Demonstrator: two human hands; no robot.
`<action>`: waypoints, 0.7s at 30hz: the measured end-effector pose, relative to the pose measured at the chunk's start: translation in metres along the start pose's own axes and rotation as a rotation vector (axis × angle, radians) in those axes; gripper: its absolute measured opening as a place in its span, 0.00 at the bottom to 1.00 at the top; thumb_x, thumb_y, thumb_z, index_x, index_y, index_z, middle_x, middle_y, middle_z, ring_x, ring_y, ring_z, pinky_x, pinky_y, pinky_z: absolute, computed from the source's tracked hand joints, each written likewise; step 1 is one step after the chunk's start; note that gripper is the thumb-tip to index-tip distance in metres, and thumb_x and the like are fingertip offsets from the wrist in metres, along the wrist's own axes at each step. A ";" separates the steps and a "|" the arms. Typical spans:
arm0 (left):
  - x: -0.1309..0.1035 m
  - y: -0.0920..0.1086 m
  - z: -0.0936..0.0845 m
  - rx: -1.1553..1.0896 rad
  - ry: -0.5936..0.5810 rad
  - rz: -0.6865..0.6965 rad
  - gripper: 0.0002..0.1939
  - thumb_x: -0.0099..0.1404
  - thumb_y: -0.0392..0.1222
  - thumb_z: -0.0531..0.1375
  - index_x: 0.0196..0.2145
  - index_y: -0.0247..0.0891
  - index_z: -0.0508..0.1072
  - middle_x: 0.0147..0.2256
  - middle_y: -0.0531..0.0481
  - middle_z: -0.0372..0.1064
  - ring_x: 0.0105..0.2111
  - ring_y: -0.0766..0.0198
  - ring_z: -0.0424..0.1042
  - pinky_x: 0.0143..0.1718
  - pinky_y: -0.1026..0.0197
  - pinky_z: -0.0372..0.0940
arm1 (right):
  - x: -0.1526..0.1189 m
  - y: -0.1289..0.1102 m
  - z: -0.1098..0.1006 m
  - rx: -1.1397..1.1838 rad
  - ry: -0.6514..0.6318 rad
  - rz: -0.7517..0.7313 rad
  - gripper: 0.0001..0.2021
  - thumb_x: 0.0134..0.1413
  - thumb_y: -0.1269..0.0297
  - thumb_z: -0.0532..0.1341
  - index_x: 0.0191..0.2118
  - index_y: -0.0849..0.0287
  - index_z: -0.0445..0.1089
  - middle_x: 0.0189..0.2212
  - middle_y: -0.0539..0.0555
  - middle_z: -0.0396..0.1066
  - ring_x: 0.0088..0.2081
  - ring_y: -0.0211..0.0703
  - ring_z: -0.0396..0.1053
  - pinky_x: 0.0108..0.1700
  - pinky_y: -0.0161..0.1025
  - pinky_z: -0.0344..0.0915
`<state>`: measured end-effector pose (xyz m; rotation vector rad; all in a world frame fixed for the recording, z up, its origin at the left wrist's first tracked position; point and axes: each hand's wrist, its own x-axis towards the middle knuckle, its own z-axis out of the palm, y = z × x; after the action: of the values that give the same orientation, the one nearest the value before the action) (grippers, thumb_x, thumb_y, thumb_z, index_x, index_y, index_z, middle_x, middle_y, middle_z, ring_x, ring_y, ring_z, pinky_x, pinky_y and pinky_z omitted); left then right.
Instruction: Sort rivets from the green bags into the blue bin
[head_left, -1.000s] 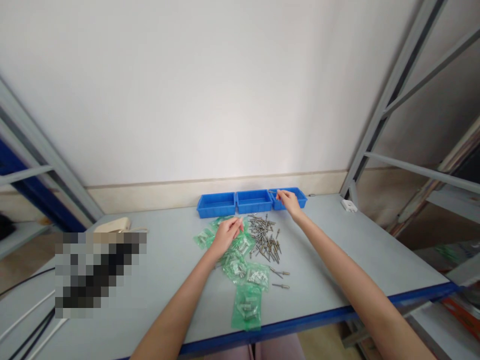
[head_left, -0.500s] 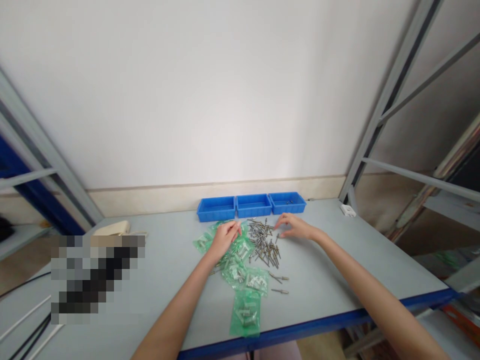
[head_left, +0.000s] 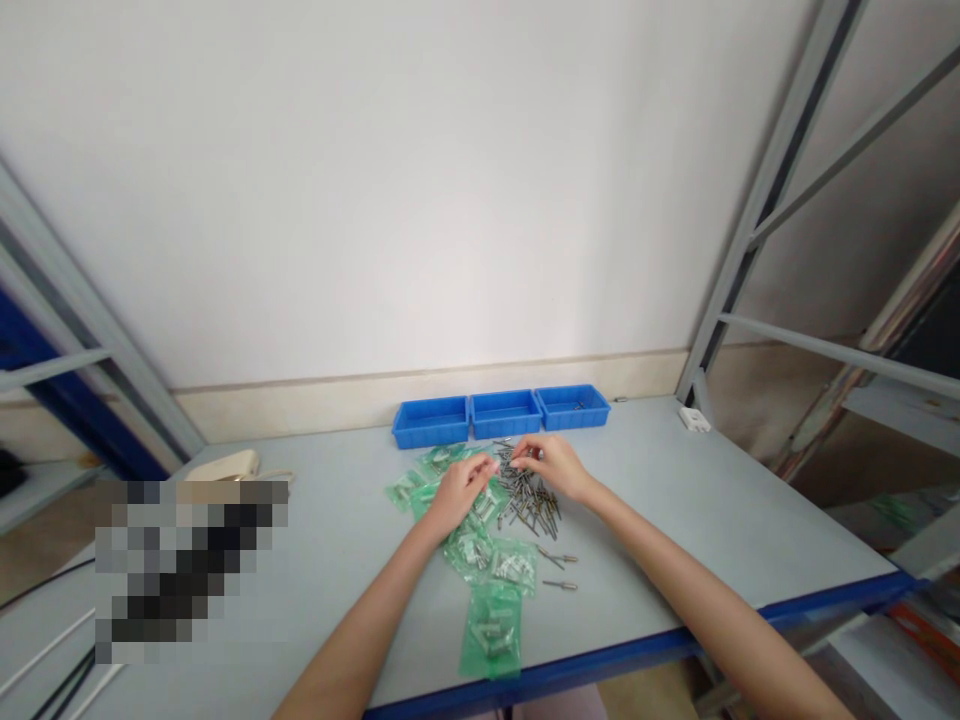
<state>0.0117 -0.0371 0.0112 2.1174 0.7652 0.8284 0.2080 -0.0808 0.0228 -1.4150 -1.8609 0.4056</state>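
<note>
My left hand (head_left: 461,493) is over the green plastic bags (head_left: 491,635), its thumb and fingers pinched together. Whatever it may hold is too small to make out. My right hand (head_left: 555,465) hovers at the top of a pile of metal pins (head_left: 534,505), each with one thicker end, like blind rivets. Its fingertips are drawn together facing my left hand, a small gap apart from it; I cannot make out what is between them. The clear-green bags hold small pale and metallic parts and partly overlap beneath my left hand.
Three blue bins (head_left: 505,415) stand in a row behind the pile; the right one has a few small parts inside. Loose pins (head_left: 561,585) lie near the front. At the left are a cream box (head_left: 225,466) and cables; a white plug-like block (head_left: 694,420) sits far right.
My right hand has moved left from the pile's right side, towards my left hand. My left hand has shifted slightly right and down. The bins and bags stay where they were.
</note>
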 end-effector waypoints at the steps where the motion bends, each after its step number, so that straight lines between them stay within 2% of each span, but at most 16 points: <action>1: 0.000 0.000 0.001 0.001 -0.006 0.005 0.18 0.64 0.52 0.49 0.25 0.36 0.65 0.19 0.56 0.57 0.20 0.68 0.56 0.24 0.66 0.49 | 0.000 -0.005 0.005 -0.018 0.003 -0.014 0.08 0.50 0.59 0.62 0.31 0.58 0.72 0.26 0.48 0.73 0.28 0.37 0.66 0.31 0.32 0.56; 5: 0.002 -0.004 0.003 -0.009 -0.013 0.005 0.18 0.63 0.50 0.51 0.24 0.35 0.67 0.19 0.55 0.58 0.20 0.69 0.56 0.24 0.66 0.50 | -0.003 -0.012 0.017 -0.045 0.012 -0.029 0.10 0.51 0.56 0.61 0.32 0.57 0.72 0.28 0.48 0.74 0.29 0.37 0.66 0.31 0.32 0.54; 9: 0.004 -0.005 0.004 -0.024 -0.005 -0.007 0.17 0.63 0.49 0.51 0.25 0.34 0.69 0.18 0.55 0.57 0.20 0.69 0.56 0.23 0.67 0.50 | -0.006 -0.008 0.015 -0.063 0.004 -0.015 0.10 0.53 0.56 0.60 0.34 0.57 0.72 0.29 0.49 0.74 0.30 0.38 0.67 0.32 0.32 0.55; 15: 0.004 -0.002 0.007 -0.057 -0.014 -0.041 0.15 0.62 0.47 0.52 0.27 0.34 0.69 0.18 0.56 0.60 0.16 0.71 0.55 0.21 0.67 0.52 | -0.006 -0.003 0.013 0.003 -0.068 -0.010 0.14 0.60 0.60 0.52 0.28 0.58 0.69 0.25 0.49 0.72 0.29 0.38 0.68 0.35 0.33 0.57; 21: 0.004 -0.007 0.007 -0.044 0.024 -0.030 0.16 0.64 0.48 0.50 0.31 0.34 0.72 0.19 0.55 0.63 0.16 0.71 0.57 0.20 0.67 0.53 | -0.007 -0.002 0.018 0.050 -0.009 -0.045 0.13 0.61 0.62 0.50 0.31 0.58 0.68 0.29 0.50 0.72 0.33 0.39 0.68 0.37 0.34 0.57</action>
<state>0.0177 -0.0331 0.0030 2.0562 0.7825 0.8491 0.1943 -0.0847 0.0097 -1.3376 -1.8732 0.4341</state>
